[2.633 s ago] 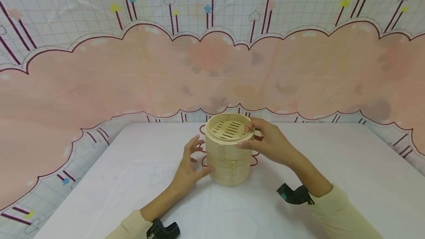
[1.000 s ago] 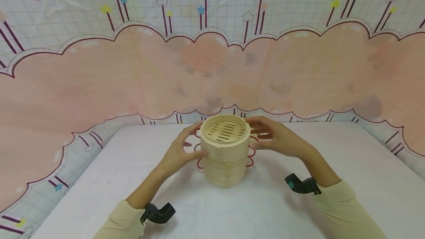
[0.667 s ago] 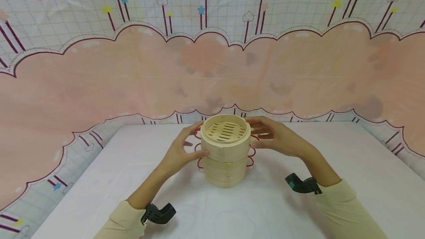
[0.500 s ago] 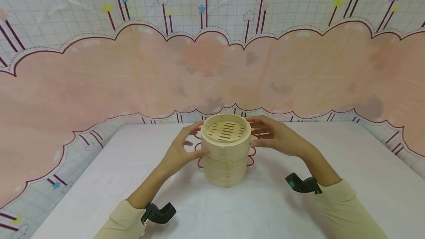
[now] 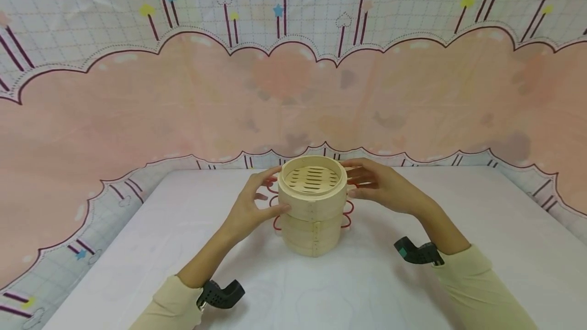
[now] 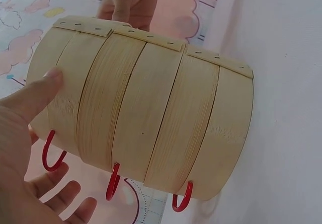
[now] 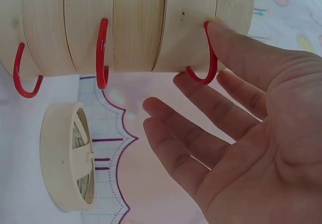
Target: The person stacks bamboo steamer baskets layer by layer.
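A round bamboo steamer (image 5: 312, 223) of stacked tiers stands upright on the white table, its slatted top tier (image 5: 300, 180) uncovered. Small red loop handles (image 5: 348, 207) stick out along both sides. My left hand (image 5: 249, 205) holds the top tier from the left, thumb on the front wall and index finger reaching behind; its other fingers hang loose beside the red loops in the left wrist view. On the opposite side my right hand (image 5: 387, 187) holds the same tier, with its thumb (image 7: 236, 45) at the uppermost red loop and fingers spread behind.
In the right wrist view a bamboo lid (image 7: 55, 158) with a woven centre sits on the table beyond the steamer. The white table (image 5: 302, 294) ends at a patterned cloth backdrop (image 5: 229, 106). Black wrist cameras (image 5: 220, 294) hang below both forearms.
My left hand has slid up from the lower tiers to the top tier. My right hand has drawn its fingers back from inside the rim to the right side. Recently both have stayed nearly still.
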Motion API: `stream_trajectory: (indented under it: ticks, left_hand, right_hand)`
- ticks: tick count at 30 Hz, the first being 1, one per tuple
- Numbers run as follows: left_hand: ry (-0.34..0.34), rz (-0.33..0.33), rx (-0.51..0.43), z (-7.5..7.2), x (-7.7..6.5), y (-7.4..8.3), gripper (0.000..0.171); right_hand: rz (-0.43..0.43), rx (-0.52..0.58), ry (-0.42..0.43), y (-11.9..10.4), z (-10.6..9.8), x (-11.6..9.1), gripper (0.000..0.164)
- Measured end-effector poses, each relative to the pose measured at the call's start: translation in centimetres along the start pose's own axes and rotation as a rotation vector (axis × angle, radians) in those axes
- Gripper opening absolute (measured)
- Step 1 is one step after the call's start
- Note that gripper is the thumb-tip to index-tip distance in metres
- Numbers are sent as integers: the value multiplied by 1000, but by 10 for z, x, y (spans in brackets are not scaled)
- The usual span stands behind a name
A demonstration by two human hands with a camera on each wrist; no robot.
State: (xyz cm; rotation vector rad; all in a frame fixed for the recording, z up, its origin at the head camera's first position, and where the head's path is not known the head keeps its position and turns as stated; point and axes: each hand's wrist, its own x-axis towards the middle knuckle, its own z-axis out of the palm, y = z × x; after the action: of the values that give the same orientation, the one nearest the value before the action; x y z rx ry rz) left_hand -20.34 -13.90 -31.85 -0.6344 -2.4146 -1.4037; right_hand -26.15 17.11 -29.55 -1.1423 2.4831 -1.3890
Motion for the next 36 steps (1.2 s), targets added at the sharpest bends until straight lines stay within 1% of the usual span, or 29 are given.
stream_trajectory:
  ticks: [3,5,8,12,17,19,25,26,29,36]
  left_hand:
    - [11,3,-14,-1,-3,14,75]
    - [19,4,-14,-1,-4,20,74]
    - [37,3,-19,1,-5,22,74]
    - [68,21,-30,4,-6,19,73]
    - [86,35,-36,7,-7,17,73]
    - [90,39,-39,8,-6,13,73]
    - [105,60,-38,14,-2,-18,78]
    - [106,63,-38,15,-2,-21,78]
    - [107,75,-31,15,-2,-26,77]
    - [119,99,-15,16,-4,-28,76]
  right_hand:
    - [7,6,0,0,0,1,58]
    - [10,2,2,0,0,1,57]
    - [6,-8,5,0,-1,2,56]
    - [4,-17,7,-1,-1,2,55]
    - [25,-30,10,0,-1,1,54]
    - [28,-36,13,1,-1,1,53]
    - [12,-32,16,3,-1,1,53]
    - [11,-34,16,3,-1,1,53]
    - [15,-41,19,4,-1,1,53]
    - [28,-59,28,3,-1,1,52]
